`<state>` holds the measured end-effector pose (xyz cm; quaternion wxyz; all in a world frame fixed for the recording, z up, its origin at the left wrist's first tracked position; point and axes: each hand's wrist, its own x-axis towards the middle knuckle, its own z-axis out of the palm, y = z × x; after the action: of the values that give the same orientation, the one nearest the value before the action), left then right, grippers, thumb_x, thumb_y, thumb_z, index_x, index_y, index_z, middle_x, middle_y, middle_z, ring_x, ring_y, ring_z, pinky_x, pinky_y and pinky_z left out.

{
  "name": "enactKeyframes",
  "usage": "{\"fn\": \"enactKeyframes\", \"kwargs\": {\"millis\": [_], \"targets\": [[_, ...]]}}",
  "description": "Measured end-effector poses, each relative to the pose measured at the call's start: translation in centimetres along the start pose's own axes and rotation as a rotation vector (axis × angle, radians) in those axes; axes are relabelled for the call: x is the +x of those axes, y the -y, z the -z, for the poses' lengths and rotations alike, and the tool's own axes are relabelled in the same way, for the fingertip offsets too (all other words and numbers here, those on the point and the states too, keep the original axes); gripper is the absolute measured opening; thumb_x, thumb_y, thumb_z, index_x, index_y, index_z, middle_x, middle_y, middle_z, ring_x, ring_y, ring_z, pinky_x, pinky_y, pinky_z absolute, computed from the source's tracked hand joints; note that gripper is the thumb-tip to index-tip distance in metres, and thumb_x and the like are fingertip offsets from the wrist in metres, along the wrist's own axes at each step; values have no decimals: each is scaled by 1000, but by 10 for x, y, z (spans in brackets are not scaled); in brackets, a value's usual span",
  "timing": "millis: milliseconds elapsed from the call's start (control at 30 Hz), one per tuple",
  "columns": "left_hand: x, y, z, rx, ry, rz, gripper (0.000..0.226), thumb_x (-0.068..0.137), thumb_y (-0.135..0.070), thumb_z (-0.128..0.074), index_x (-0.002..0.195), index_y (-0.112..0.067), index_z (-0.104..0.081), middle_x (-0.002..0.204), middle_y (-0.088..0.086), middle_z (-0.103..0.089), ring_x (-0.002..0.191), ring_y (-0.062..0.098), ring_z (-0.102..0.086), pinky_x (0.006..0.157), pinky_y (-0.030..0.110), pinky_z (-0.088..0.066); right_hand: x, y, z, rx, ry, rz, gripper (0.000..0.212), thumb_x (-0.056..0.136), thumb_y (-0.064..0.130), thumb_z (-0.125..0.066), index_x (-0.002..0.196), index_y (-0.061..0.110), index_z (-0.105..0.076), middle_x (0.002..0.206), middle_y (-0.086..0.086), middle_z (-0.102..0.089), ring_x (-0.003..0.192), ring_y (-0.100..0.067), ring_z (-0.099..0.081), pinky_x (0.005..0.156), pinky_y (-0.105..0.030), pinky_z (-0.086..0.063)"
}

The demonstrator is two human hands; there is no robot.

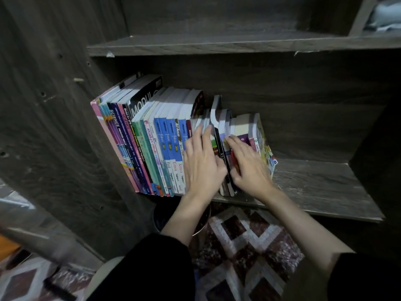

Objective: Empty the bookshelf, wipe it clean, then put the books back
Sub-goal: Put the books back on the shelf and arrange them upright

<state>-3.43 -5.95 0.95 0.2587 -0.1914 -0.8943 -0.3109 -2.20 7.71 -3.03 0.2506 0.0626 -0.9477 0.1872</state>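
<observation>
Both hands are working on the lower shelf of the dark wooden bookshelf (314, 185) right now. The row of books (152, 137) is standing on that shelf, packed against the left wall and leaning to the left, spines facing out. It is running from a pink book (102, 124) at the far left, past a cluster of blue "fokus" books (169, 144), to a colourful cover (264, 146) at the right end.

The left hand (201, 164) is pressing flat against the spines near the middle of the row, its fingers (206, 133) lying straight and close together, pointing up the spines. The right hand (249, 168) is resting on the last few books, its fingers (236, 142) spreading across their spines and bending a little. It is blurred, so I cannot tell whether the thumb is gripping anything. A thin black-spined book (222, 148) is standing between the two hands, its top showing above them.

Black sleeves (152, 268) are covering both arms, and a patterned rug (245, 235) is lying on the floor below.
</observation>
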Motion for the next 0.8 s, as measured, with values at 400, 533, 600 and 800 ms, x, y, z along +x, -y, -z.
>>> {"fn": "enactKeyframes", "kwargs": {"millis": [400, 533, 600, 800], "targets": [[19, 2, 0, -9, 122, 21, 75, 78, -5, -55, 145, -23, -27, 150, 3, -23, 129, 19, -21, 91, 22, -26, 21, 7, 3, -52, 74, -99, 83, 82, 10, -55, 152, 24, -13, 143, 1, -32, 112, -24, -46, 72, -24, -32], [5, 2, 0, -48, 74, 31, 74, 74, -5, -56, 142, -22, -31, 143, 6, -25, 126, 19, -21, 95, 31, -37, 21, 6, 4, -17, 91, -112, 82, 80, 9, -56, 151, 24, -17, 142, 1, -33, 114, -25, -46, 75, -28, -36], [-6, 0, 0, -71, 41, 33, 72, 74, -5, -57, 141, -21, -33, 139, 5, -26, 125, 18, -23, 95, 31, -37, 21, 5, 4, -5, 95, -107, 82, 80, 8, -56, 151, 24, -17, 142, 1, -33, 113, -25, -47, 75, -29, -36], [-42, -4, -2, -232, 3, 29, 72, 88, -12, -54, 139, -41, -12, 129, 2, -45, 80, 17, -61, 63, 37, -56, 20, 5, 6, 5, 114, -104, 85, 80, 7, -58, 151, 25, -15, 140, 2, -32, 112, -22, -45, 76, -24, -32]]}}
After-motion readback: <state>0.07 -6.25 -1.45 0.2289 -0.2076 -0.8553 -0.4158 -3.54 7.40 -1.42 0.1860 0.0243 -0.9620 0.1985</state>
